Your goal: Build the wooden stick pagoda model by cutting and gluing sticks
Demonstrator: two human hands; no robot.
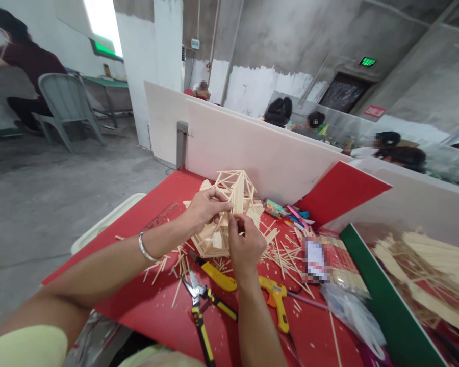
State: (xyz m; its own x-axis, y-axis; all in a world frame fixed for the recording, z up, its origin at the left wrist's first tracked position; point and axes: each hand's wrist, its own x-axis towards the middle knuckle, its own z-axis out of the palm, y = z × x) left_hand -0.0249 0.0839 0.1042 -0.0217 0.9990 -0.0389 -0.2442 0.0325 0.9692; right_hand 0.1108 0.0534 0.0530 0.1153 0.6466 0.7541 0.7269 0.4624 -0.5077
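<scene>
A model built of thin wooden sticks (237,198) rises in front of me, with an open lattice of sticks at its top and a closely laid stick panel facing me. My left hand (208,206) pinches at the panel's left edge. My right hand (247,242) is closed in a pinch at the panel's lower end, close to the left fingertips. Exactly what lies between the fingertips is too small to make out. Nearer to me lie a yellow utility knife (219,276), yellow-and-black cutting pliers (199,295) and a yellow glue gun (276,298).
Loose sticks (286,250) and offcuts litter the red table (153,300). A plastic bag (354,316) and packaged sticks (344,260) lie at right, beside a green divider (386,285). White partitions (245,148) stand behind; other people sit beyond.
</scene>
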